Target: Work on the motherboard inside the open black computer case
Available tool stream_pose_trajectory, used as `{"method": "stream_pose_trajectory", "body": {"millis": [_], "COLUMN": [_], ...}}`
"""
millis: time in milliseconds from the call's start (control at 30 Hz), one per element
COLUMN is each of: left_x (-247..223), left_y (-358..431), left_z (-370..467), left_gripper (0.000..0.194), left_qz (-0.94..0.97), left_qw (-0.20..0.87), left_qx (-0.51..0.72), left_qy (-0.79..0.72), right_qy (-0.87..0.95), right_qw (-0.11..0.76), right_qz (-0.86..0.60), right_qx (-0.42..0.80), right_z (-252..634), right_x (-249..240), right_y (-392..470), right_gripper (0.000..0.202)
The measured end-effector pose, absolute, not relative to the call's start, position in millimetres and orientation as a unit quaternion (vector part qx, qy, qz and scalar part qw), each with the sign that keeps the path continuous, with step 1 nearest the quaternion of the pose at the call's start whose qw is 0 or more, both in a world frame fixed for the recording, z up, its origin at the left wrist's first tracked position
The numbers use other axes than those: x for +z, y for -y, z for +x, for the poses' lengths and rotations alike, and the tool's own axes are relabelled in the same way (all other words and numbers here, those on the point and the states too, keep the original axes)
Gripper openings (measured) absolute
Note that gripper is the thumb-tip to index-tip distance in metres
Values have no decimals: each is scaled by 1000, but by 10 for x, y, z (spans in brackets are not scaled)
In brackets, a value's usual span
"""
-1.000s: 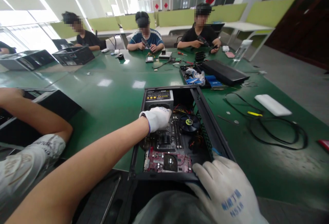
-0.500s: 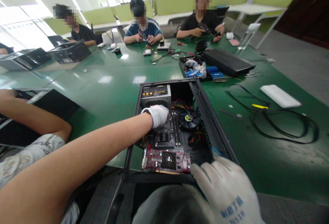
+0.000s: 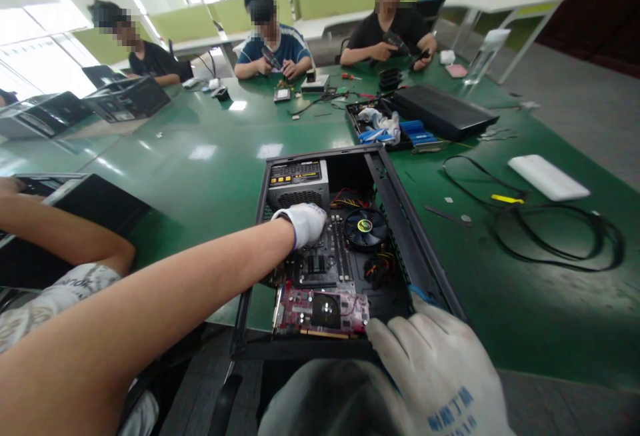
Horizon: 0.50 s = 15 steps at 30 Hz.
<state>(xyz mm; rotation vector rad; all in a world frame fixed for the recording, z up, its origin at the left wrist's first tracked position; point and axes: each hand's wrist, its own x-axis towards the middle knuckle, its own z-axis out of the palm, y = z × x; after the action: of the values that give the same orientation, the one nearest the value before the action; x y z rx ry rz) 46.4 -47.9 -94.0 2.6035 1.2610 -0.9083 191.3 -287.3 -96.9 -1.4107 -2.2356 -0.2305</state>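
An open black computer case (image 3: 425, 249) lies in front of me on the table's edge. My left hand (image 3: 307, 224), in a white glove, reaches inside with closed fingers, over the motherboard (image 3: 316, 264) just below the power supply (image 3: 300, 183). What its fingertips hold is hidden. My right hand (image 3: 435, 356), in a grey-white glove with blue print, has its bent fingers on the near right rim of the case. A round fan (image 3: 366, 228) sits right of my left hand. Nearest me inside is a red circuit card (image 3: 295, 313) with a dark centre.
Black cable (image 3: 545, 264), a white box-like piece (image 3: 549, 177) and small flat bits lie right. Beyond stands a parts tray (image 3: 356, 128). At left, a neighbour's bare arm (image 3: 75, 226) reaches to another case (image 3: 117, 206). Across the table, three people work, two with power drills.
The view has shifted slightly, so the scene sits a little further left and up. Both of my hands keep nearly the same places on the case.
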Motion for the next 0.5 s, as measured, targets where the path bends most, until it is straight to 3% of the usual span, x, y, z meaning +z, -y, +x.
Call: {"method": "stream_pose_trajectory", "body": {"millis": [500], "left_x": [-1009], "left_y": [433], "left_z": [434], "left_gripper": [46], "left_qz": [858], "left_qw": [39], "left_qx": [-299], "left_qy": [-416], "right_qy": [819], "right_qw": [230], "right_qz": [-521], "right_qx": [-78], "right_z": [1906], "right_x": [-938], "right_y": [2887], "right_gripper": [25]}}
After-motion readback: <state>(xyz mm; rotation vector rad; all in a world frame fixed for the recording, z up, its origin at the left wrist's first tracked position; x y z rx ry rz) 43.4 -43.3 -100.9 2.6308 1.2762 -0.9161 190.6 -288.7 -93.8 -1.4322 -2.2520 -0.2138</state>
